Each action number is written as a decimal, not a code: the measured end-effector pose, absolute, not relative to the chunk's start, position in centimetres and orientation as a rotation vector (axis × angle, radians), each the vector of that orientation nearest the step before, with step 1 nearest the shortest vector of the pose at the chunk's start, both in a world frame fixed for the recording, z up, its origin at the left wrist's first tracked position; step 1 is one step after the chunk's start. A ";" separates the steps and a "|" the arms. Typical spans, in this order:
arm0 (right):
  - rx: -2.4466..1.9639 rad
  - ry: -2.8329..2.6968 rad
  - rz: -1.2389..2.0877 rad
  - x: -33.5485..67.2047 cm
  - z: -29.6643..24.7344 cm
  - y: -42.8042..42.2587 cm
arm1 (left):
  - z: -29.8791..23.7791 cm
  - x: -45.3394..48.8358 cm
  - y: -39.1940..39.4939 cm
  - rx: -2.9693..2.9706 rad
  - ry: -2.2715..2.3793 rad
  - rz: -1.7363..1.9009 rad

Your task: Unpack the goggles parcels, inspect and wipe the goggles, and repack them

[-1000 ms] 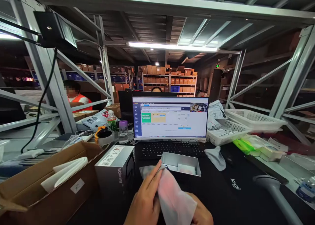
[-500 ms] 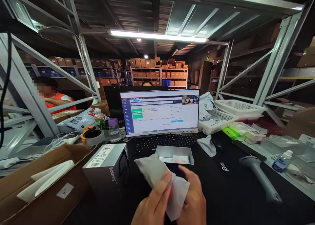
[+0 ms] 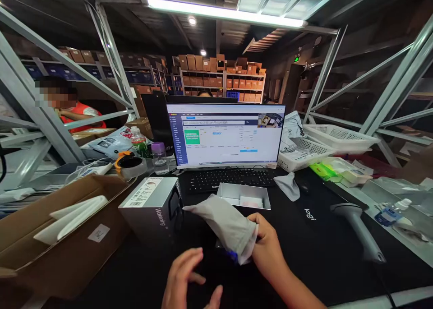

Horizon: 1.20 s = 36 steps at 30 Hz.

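My right hand [image 3: 267, 246] grips one end of a grey fabric pouch [image 3: 225, 223], which stretches up and left over the black desk mat [image 3: 314, 255]. Something with a small blue light sits under the pouch. My left hand [image 3: 186, 279] hovers below the pouch with its fingers spread, holding nothing. Just beyond the pouch stands an open silver box tray [image 3: 243, 196] with a white card inside. A grey product box [image 3: 150, 207] stands to the left of the pouch.
A monitor [image 3: 226, 134] and keyboard [image 3: 232, 179] sit behind the tray. An open cardboard box [image 3: 50, 237] is at the left, a barcode scanner [image 3: 358, 230] at the right, white baskets [image 3: 334, 140] beyond. A person in an orange vest [image 3: 72, 112] sits at the far left.
My left hand has let go of the pouch and dropped lower with its fingers spread. The right hand now holds the pouch alone.
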State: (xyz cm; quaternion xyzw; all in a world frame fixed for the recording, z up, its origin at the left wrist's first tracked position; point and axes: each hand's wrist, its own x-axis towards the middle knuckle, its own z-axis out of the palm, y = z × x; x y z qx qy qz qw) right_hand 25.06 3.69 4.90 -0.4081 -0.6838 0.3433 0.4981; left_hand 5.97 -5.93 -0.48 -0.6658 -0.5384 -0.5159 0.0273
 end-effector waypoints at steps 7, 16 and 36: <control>-0.941 -1.668 0.956 24.6 5.2 4.2 | 2.1 6.8 -4.7 -2.291 -1.981 -1.546; -0.880 -1.799 0.736 24.2 4.6 4.1 | 3.8 8.1 -4.1 -2.391 -1.766 -1.571; -0.916 -1.633 1.290 32.0 9.8 9.4 | 7.4 1.7 -5.6 -2.509 -1.964 -1.455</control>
